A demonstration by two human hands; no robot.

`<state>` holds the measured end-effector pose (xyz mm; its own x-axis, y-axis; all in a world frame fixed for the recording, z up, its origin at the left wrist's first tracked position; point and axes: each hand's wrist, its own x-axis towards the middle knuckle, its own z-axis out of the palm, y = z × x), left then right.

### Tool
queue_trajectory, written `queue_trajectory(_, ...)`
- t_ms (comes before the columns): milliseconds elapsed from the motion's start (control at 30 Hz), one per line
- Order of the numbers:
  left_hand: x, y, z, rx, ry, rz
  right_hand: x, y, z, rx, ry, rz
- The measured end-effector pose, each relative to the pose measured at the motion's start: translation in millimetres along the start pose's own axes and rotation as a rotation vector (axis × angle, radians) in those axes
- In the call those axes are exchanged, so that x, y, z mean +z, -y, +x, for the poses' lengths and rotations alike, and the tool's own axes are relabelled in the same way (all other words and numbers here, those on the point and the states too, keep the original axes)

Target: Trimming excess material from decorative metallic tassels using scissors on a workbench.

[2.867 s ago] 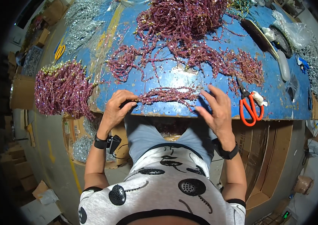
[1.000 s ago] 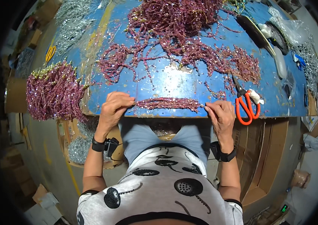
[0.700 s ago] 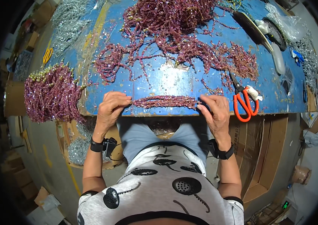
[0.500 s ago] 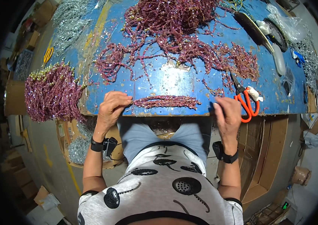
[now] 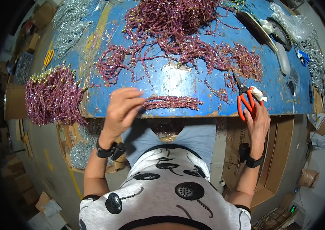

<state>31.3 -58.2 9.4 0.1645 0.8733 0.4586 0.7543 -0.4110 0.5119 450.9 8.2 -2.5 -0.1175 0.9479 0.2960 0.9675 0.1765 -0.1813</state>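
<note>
A narrow bundle of pink glittery strands (image 5: 174, 102) lies lengthwise along the near edge of the blue table. My left hand (image 5: 122, 109) is over the bundle's left end, fingers stretched to the right and a little apart, with nothing seen in them. At the table edge on the right, my right hand (image 5: 258, 119) has its thumb and fingers at the orange handles of a pair of scissors (image 5: 243, 92). The dark blades point away from me, beside loose pink strands.
A large tangled pink heap (image 5: 174, 19) fills the table's far middle. Bundled pink strands with gold ends (image 5: 53, 96) hang over the left edge. Yellow-handled scissors (image 5: 49, 57) lie near silver strands (image 5: 70, 27). A brush (image 5: 255, 28) lies far right; a cardboard box (image 5: 271, 153) stands below.
My right hand has moved right from the bundle's end to the scissors, whose handles have shifted slightly. My left hand has lifted a little and moved right over the bundle's left end.
</note>
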Motion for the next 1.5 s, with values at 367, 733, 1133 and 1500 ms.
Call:
queue_trajectory(367, 112, -38, 44, 0.154, 0.080, -0.066, -18, -11, 6, 0.003, 0.066, 0.208)
queue_trajectory(733, 115, -43, 47, 0.172, 0.058, -0.006, -16, 53, -69, 0.390, 0.809, 1.242)
queue_trajectory(1133, 102, -50, 44, 0.088, -0.017, -0.182, -11, 105, -74, 0.131, 0.682, 0.806)
queue_trajectory(1500, 102, -53, 42, 0.104, 0.055, -0.232, 11, 102, -83, 0.227, 0.652, 0.896)
